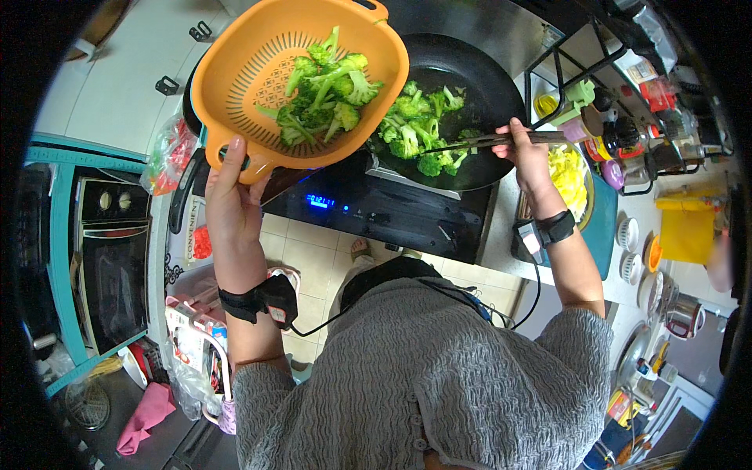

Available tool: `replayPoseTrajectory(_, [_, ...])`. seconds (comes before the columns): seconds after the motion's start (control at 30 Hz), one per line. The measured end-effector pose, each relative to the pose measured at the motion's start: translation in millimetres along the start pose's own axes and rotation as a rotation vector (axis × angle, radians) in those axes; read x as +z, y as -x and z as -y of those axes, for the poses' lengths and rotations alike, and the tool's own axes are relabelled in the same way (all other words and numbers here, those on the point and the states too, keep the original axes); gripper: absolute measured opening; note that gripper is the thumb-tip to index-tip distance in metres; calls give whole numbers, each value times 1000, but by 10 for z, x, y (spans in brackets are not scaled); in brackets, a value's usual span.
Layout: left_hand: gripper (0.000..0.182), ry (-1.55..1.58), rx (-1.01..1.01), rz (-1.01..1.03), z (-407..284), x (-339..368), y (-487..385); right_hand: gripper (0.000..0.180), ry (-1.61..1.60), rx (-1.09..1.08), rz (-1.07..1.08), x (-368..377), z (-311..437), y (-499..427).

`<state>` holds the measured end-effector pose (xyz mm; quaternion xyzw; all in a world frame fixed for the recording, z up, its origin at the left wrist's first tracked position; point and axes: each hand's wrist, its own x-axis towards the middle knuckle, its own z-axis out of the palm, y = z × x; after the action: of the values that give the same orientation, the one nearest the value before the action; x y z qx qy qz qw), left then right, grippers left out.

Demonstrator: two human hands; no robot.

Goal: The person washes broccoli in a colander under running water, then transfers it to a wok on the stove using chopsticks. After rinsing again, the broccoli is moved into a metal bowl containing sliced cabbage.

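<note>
My left hand [235, 182] grips one handle of an orange plastic colander [247, 64], its thumb on top of the rim. Several broccoli florets [329, 88] lie in the colander, which overlaps the left side of a black frying pan [470, 64]. More broccoli [414, 126] sits in the pan's left and lower part. In my right hand [526, 155] is a pair of dark chopsticks [487, 141]; their tips reach the broccoli in the pan. The pan rests on a black glass cooktop [399, 217] with a lit blue display.
Right of the cooktop, a bowl of chopped yellow food [567, 176] stands on a teal board [602, 217]. A black wire rack [558, 70] holds bottles and jars beside the pan. Small white ramekins [628, 235] line the right counter. A toaster oven [114, 252] is at the far left.
</note>
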<state>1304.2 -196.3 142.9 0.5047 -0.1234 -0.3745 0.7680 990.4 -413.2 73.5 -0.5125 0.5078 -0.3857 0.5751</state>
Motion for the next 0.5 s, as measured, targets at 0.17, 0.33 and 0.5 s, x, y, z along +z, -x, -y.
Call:
replayPoseTrajectory(0.17, [22, 2, -6, -3, -7, 22, 11, 33, -151, 54, -4, -165, 60, -61])
replayPoseTrajectory(0.33, [22, -7, -8, -35, -12, 19, 19, 32, -232, -16, -7, -259, 263, -104])
replayPoseTrajectory(0.5, [22, -9, 0, -7, -21, 4, 23, 34, -343, -75, 63, -197, 895, -64])
